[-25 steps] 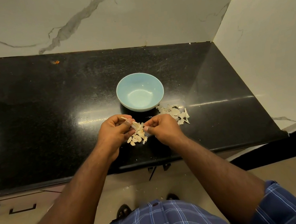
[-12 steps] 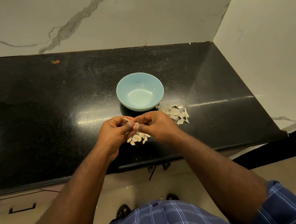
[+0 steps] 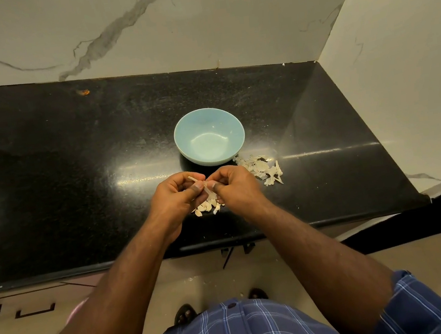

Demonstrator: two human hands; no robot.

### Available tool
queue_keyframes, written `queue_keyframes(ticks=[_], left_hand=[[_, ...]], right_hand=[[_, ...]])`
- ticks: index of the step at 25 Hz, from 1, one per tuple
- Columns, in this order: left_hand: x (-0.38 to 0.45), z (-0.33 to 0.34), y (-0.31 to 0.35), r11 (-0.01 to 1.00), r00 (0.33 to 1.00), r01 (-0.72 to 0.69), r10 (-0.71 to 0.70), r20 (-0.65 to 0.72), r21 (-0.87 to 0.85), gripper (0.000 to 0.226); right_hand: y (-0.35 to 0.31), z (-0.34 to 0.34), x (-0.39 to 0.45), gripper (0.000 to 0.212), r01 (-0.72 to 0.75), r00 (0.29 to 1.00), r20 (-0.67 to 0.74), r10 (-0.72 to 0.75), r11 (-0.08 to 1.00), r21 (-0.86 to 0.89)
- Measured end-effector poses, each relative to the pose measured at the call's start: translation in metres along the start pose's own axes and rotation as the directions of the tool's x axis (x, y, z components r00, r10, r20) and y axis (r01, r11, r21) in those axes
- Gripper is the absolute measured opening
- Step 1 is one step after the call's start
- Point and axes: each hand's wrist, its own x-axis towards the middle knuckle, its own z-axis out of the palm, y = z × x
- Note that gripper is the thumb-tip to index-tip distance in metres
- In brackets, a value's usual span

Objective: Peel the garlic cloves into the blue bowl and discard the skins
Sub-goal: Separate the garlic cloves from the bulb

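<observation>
A light blue bowl [image 3: 209,136] stands on the black counter [image 3: 73,163] and looks empty. Just in front of it my left hand [image 3: 175,198] and my right hand [image 3: 234,187] meet, both pinching one garlic clove [image 3: 207,188] with its pale skin between thumbs and fingertips. Below the hands lies a small heap of unpeeled cloves [image 3: 208,207], partly hidden by my fingers. A pile of papery skins [image 3: 263,169] lies to the right of the bowl's base.
Marble walls close the counter at the back and on the right [image 3: 396,59]. A small orange speck [image 3: 83,92] sits far back left. The counter's front edge [image 3: 223,240] runs below my wrists, with drawer handles [image 3: 35,311] underneath.
My right hand moved left from the heap of cloves to meet the left hand, and both now pinch the clove.
</observation>
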Motion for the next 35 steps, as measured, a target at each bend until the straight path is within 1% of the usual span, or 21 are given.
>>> queue_keyframes(ticks=[2,5,8,10,12,14,15,16,18,20,22,25,29,32,35], left_hand=[[-0.001,0.002,0.000,1.000,1.000,-0.013,0.013,-0.004,0.005,0.014],[-0.003,0.006,0.000,0.999,0.999,-0.035,0.035,-0.006,0.001,0.012],[-0.003,0.006,0.000,1.000,0.999,-0.024,0.024,-0.027,-0.006,0.011],[-0.002,0.004,0.000,1.000,1.000,-0.020,0.020,-0.020,0.021,0.011],[-0.002,0.004,0.000,0.999,1.000,-0.011,0.012,-0.027,0.038,0.012],[-0.002,0.003,0.000,0.999,0.998,0.001,0.001,-0.058,0.035,0.013],[-0.001,0.001,0.000,0.999,0.997,0.006,-0.004,-0.074,0.032,0.013],[-0.001,-0.001,0.000,0.999,0.996,0.011,-0.008,-0.088,0.035,0.014],[0.001,-0.006,0.001,0.999,0.994,0.019,-0.014,-0.106,0.051,0.014],[0.001,-0.009,0.002,0.998,0.992,0.024,-0.017,-0.122,0.057,0.015],[0.000,-0.011,0.002,0.998,0.991,0.027,-0.019,-0.134,0.061,0.016],[0.000,-0.014,0.003,0.997,0.990,0.028,-0.017,-0.139,0.079,0.018],[-0.001,-0.013,0.003,0.996,0.990,0.027,-0.015,-0.138,0.086,0.019],[0.000,-0.011,0.003,0.997,0.991,0.030,-0.021,-0.131,0.068,0.018],[0.000,-0.011,0.002,0.997,0.991,0.034,-0.025,-0.133,0.064,0.018]], right_hand=[[0.001,0.003,0.001,0.011,-0.020,0.999,-0.029,0.020,1.000,-0.001],[0.001,0.001,0.002,0.014,-0.058,0.995,-0.072,0.064,0.996,0.073],[0.001,-0.003,-0.001,0.012,-0.058,0.998,0.023,0.055,0.986,0.158],[0.002,-0.004,-0.003,0.013,-0.032,0.997,0.079,0.025,0.995,0.098],[0.002,-0.003,-0.002,0.009,-0.052,0.997,0.068,0.047,0.995,0.083],[0.004,-0.005,0.001,0.010,-0.126,0.992,0.041,0.121,0.975,0.183],[0.005,-0.006,0.002,0.010,-0.146,0.989,0.039,0.141,0.968,0.204],[0.007,-0.007,0.003,0.008,-0.141,0.990,0.033,0.138,0.976,0.163],[0.009,-0.010,0.003,0.008,-0.093,0.995,0.021,0.094,0.995,-0.048],[0.007,-0.009,0.002,0.015,-0.050,0.998,0.024,0.057,0.970,-0.239],[0.006,-0.006,0.003,0.021,-0.030,0.998,0.043,0.046,0.948,-0.318],[0.004,-0.005,0.004,0.022,-0.018,0.997,0.064,0.041,0.945,-0.326],[0.004,-0.005,0.004,0.009,-0.018,0.998,0.052,0.035,0.951,-0.309],[0.004,-0.004,0.004,0.009,-0.015,0.998,0.053,0.031,0.955,-0.295],[0.003,-0.005,0.003,0.008,-0.002,1.000,0.024,0.010,0.954,-0.299]])
